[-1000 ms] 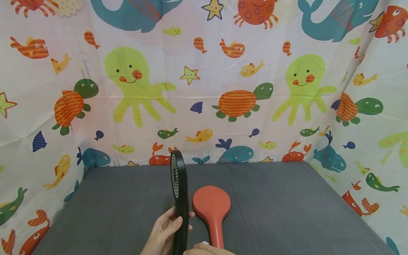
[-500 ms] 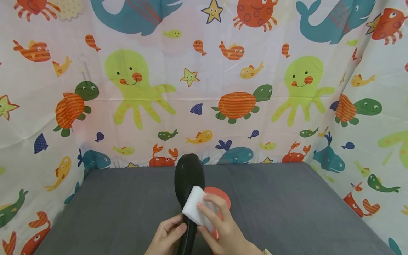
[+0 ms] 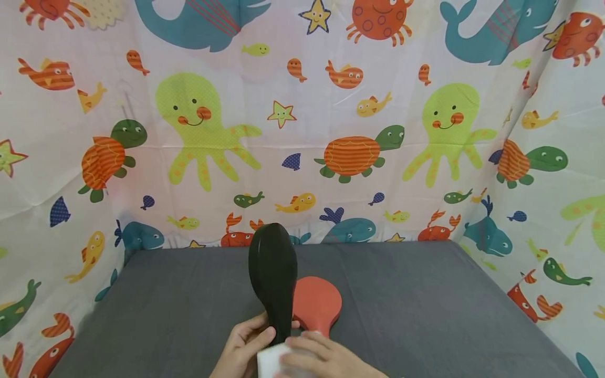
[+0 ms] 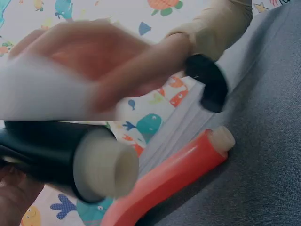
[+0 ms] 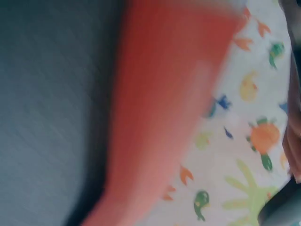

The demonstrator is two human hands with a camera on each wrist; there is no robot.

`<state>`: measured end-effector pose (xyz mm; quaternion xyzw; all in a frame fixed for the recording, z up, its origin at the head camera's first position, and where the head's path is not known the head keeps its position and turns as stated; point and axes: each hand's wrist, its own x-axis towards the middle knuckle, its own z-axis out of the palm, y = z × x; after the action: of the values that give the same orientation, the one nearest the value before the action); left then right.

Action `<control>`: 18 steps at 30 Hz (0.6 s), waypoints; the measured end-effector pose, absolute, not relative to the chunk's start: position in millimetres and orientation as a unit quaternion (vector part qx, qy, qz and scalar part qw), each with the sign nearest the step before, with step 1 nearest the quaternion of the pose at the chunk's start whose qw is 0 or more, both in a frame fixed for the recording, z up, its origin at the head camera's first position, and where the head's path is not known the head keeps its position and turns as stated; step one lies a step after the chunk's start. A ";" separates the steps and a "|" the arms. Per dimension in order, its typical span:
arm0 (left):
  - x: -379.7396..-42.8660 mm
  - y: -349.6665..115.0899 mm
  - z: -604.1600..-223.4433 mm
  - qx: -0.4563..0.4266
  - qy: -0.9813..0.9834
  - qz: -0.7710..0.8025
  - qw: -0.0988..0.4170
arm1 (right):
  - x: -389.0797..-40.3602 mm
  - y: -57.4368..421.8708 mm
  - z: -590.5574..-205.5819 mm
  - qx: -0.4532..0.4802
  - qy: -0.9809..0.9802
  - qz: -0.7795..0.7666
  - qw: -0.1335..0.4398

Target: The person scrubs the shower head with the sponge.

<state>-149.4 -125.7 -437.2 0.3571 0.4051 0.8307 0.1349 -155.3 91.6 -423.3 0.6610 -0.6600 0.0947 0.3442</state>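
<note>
In the head view my left hand point(image 3: 243, 346) grips the black shower head point(image 3: 272, 262) by its handle and holds it upright above the table, its smooth back towards me. My right hand point(image 3: 333, 359) holds a white sponge point(image 3: 270, 362) against the lower handle. Motion blurs that hand. The left wrist view shows the sponge point(image 4: 42, 92) lying along the black handle point(image 4: 42, 143), whose end carries a pale connector point(image 4: 120, 169). Behind it rests a red shower head point(image 3: 317, 302), its handle partly hidden by my right hand. The nozzle face of the black one is hidden.
A grey cloth point(image 3: 189, 304) covers the table. White fabric point(image 3: 302, 157) printed with sea animals hangs along the back and both sides. In the right wrist view the red handle point(image 5: 160, 94) fills the middle, close and blurred.
The black shower head has turned from edge-on to showing its back. My right hand brought the sponge up to its neck, then slid it down the handle. The red one stays put.
</note>
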 end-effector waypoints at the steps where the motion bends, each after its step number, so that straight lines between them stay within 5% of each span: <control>1: -149.5 -125.2 -438.5 0.362 0.409 0.828 0.125 | -159.9 90.0 -419.3 0.649 -0.649 0.118 0.378; 5: -147.9 -123.8 -442.0 0.345 0.457 0.815 0.091 | -169.0 78.7 -403.9 0.564 -0.635 0.200 0.489; 10: -147.2 -122.3 -441.0 0.336 0.464 0.814 0.094 | -163.6 73.9 -399.4 0.530 -0.655 0.235 0.484; 13: -148.2 -123.5 -439.4 0.359 0.428 0.822 0.110 | -156.4 77.2 -410.3 0.564 -0.667 0.193 0.447; 16: -148.4 -126.1 -437.3 0.360 0.389 0.836 0.143 | -147.5 84.7 -430.1 0.619 -0.694 0.180 0.322; 18: -148.0 -127.5 -435.5 0.350 0.371 0.845 0.164 | -143.8 87.6 -447.0 0.637 -0.704 0.128 0.287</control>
<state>-148.0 -127.5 -435.5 0.3497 0.3707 0.8446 0.1642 -143.8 87.6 -447.0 0.6371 -0.7038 0.1277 0.2871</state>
